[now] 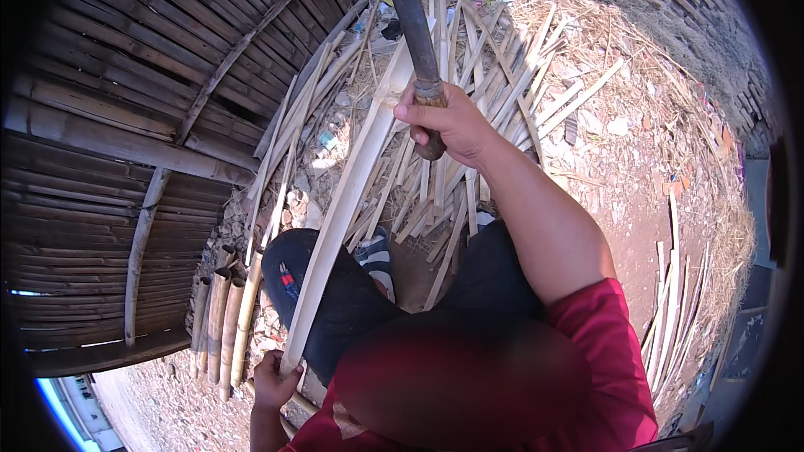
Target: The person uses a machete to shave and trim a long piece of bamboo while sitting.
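Right hand (452, 121) gripping blade handle (429, 105), left hand (272, 381) — bamboo slat (343, 201)

1. Bright, hard daylight falls on the littered ground (636, 159); pale bamboo strips (502, 75) glare.
2. The slatted wall (126, 117) at left lies in shade, darker but legible.
3. Fisheye bending curves straight edges; corners go black.
4. A red patch at lower centre is smeared, out of focus.

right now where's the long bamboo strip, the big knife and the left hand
long bamboo strip (343, 209): head view, middle of its pale flat face
big knife (410, 12): head view, on the dark blade
left hand (275, 381): head view, back of the hand
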`<state>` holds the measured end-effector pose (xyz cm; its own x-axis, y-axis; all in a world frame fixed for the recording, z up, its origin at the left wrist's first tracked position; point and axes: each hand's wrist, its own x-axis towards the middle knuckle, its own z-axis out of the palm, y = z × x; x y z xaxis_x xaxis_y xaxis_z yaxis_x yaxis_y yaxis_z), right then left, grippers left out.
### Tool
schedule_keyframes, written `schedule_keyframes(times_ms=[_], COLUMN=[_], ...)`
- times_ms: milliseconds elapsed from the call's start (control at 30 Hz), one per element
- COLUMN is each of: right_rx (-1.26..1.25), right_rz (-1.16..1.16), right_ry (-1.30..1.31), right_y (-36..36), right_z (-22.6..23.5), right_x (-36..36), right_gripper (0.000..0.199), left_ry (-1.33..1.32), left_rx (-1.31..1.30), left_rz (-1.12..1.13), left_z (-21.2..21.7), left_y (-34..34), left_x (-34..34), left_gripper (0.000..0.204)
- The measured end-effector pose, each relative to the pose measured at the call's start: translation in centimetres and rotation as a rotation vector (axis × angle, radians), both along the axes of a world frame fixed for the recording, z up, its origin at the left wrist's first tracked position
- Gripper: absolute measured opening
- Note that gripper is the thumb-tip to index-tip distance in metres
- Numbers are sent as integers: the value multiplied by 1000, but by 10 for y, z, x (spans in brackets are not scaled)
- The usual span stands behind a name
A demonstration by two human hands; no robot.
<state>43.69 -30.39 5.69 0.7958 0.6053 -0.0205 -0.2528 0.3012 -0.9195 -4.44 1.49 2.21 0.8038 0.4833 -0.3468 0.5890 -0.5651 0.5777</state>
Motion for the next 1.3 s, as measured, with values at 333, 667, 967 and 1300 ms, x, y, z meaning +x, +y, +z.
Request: schedule_keyframes(times_ms=[333, 667, 967, 1300], right_rx=[218, 169, -398, -906], right_rz=[7, 26, -217, 33], right_ry=[-4, -20, -112, -1001], right_y=[-11, 22, 11, -27], right_z=[19, 36, 15, 45], right_x=[-16, -20, -27, -49], right_gripper=[16, 18, 44, 37], left_ry=[-85, -196, -71, -179], left_rx=[278, 83, -117, -140], left_rz=[-408, -147, -72, -143], left_z=[-16, -53, -55, -72], left_y=[-11, -9, -5, 3], left_x=[15, -13, -20, -28], left_gripper=[13, 22, 23, 51])
